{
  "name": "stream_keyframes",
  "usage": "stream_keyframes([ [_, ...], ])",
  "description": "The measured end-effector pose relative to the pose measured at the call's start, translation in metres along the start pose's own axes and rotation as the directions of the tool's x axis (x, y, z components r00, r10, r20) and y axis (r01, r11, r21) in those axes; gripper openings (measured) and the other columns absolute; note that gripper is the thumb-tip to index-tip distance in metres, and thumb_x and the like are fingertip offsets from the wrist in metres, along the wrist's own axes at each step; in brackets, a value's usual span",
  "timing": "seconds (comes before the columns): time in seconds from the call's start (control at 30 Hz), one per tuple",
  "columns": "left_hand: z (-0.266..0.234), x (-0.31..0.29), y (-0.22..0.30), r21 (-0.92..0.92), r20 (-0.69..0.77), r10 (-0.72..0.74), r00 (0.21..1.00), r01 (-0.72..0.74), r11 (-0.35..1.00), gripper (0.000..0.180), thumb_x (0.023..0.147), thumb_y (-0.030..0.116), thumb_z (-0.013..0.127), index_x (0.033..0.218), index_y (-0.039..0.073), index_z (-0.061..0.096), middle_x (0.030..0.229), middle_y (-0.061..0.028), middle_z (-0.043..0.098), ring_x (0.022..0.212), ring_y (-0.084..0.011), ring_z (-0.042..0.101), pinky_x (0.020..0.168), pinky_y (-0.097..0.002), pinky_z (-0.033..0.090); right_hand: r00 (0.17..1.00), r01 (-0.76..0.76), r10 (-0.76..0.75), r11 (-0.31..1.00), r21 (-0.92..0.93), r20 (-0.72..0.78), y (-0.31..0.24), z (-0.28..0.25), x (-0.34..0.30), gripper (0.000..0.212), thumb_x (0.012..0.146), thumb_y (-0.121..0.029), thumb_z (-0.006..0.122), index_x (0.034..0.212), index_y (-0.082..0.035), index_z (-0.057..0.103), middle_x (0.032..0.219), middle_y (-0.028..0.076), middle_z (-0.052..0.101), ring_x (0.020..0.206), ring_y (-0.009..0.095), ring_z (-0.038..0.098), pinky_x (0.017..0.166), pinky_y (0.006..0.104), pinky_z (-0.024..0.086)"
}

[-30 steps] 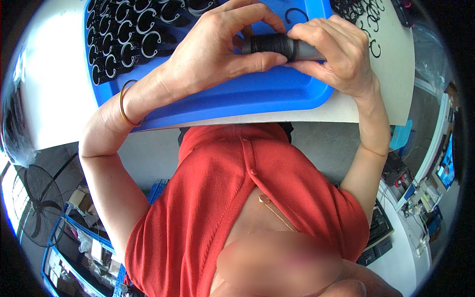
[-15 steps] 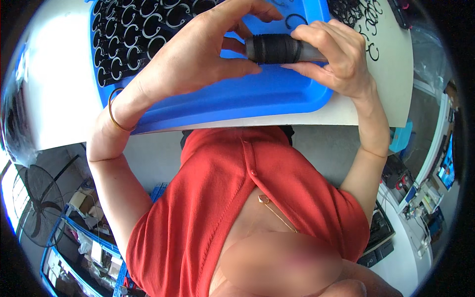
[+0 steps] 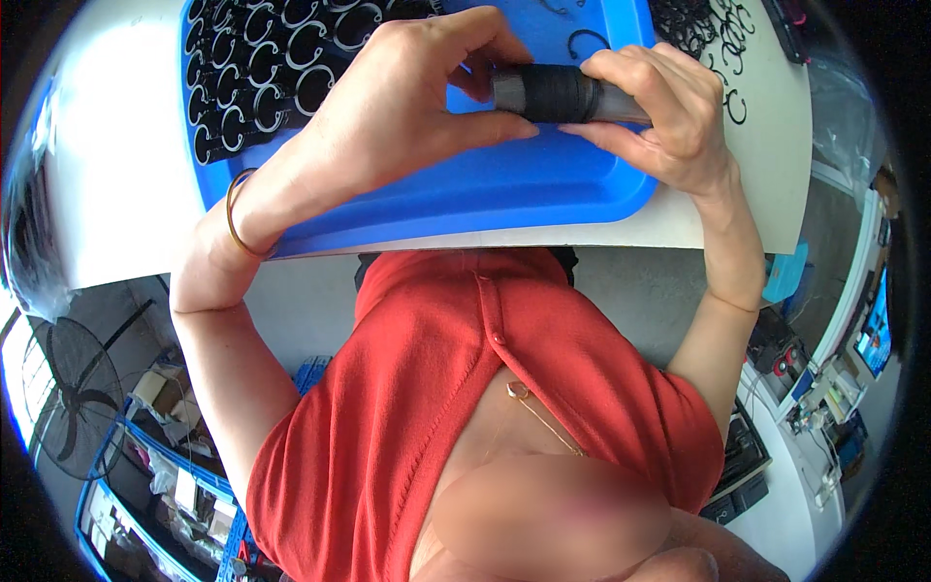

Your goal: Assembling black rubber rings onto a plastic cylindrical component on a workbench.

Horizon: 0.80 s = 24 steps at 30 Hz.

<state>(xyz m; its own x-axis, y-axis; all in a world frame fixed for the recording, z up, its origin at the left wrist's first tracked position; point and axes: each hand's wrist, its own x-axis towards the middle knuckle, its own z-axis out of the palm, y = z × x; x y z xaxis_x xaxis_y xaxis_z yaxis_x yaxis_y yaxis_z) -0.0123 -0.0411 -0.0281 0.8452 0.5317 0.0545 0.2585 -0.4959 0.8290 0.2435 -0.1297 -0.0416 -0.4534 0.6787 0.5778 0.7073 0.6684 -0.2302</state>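
Over the blue tray, a grey cylinder (image 3: pixel 621 105) lies level between my hands, with a stack of black rings (image 3: pixel 562 94) packed round its middle. My right hand (image 3: pixel 669 109) is closed round its right part, thumb below and fingers above, at the edge of the stack. At the left end, my left hand (image 3: pixel 417 102) curls its fingers and thumb about the cylinder's tip; the thumb lies along the lower edge. Part of that end is hidden by the fingers. Rows of black tubular pieces with shiny open rings (image 3: pixel 267 107) stand in the tray, left of my left hand.
The blue tray (image 3: pixel 485 209) rests at the white table's (image 3: pixel 107 213) near edge. A loose black open ring (image 3: pixel 587 41) lies beyond the cylinder. At the far right is a heap of black rings (image 3: pixel 684 24), several scattered beside it. A fan (image 3: pixel 73 398) stands at left.
My left fingers and thumb have come further over the cylinder's left end. Both hands and the cylinder sit slightly further right in the picture.
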Motion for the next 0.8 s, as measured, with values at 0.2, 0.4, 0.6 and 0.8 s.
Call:
stream_keyframes([
  [0.2, 0.001, 0.001, 0.001, -0.015, 0.003, 0.019, 1.0, -0.019, 1.0, 0.047, 0.078, 0.009, 0.089, 0.118, 0.0, 0.068, 0.108, -0.0097, 0.073, 0.103, -0.0188, 0.072, 0.092, -0.0333, 0.06, 1.0, -0.004, 0.004, 1.0, -0.008, 0.005, 0.001, 0.0, -0.001, 0.049, 0.067, -0.028, 0.09, 0.108, -0.012, 0.067, 0.084, 0.002, 0.067, 0.068, 0.023, 0.064, 0.062, 0.0355, 0.049],
  [0.4, 0.002, 0.001, 0.0, -0.02, -0.052, 0.078, 0.996, -0.079, 0.997, 0.049, 0.079, 0.011, 0.089, 0.12, 0.001, 0.065, 0.106, -0.0099, 0.072, 0.097, -0.0187, 0.071, 0.09, -0.0339, 0.06, 1.0, -0.005, 0.005, 1.0, 0.002, 0.004, 0.0, 0.0, 0.0, 0.049, 0.068, -0.027, 0.09, 0.109, -0.012, 0.067, 0.083, 0.002, 0.068, 0.068, 0.023, 0.064, 0.062, 0.035, 0.049],
  [0.6, -0.008, 0.005, 0.019, -0.074, 0.067, 0.011, 0.998, -0.006, 0.997, 0.047, 0.08, 0.008, 0.088, 0.117, -0.002, 0.059, 0.112, -0.013, 0.06, 0.097, -0.0219, 0.07, 0.085, -0.033, 0.063, 1.0, -0.018, 0.018, 1.0, -0.005, 0.023, 0.0, -0.001, -0.001, 0.05, 0.068, -0.027, 0.09, 0.11, -0.012, 0.067, 0.084, 0.002, 0.068, 0.068, 0.022, 0.064, 0.063, 0.035, 0.049],
  [0.8, -0.003, 0.003, 0.001, -0.079, 0.009, 0.042, 0.999, -0.041, 0.996, 0.044, 0.08, 0.011, 0.088, 0.113, -0.001, 0.061, 0.108, -0.0122, 0.061, 0.094, -0.0211, 0.071, 0.083, -0.0325, 0.063, 1.0, -0.01, 0.01, 1.0, -0.007, 0.02, 0.0, 0.0, -0.001, 0.049, 0.069, -0.028, 0.089, 0.11, -0.012, 0.067, 0.084, 0.002, 0.068, 0.067, 0.022, 0.063, 0.063, 0.0348, 0.05],
])
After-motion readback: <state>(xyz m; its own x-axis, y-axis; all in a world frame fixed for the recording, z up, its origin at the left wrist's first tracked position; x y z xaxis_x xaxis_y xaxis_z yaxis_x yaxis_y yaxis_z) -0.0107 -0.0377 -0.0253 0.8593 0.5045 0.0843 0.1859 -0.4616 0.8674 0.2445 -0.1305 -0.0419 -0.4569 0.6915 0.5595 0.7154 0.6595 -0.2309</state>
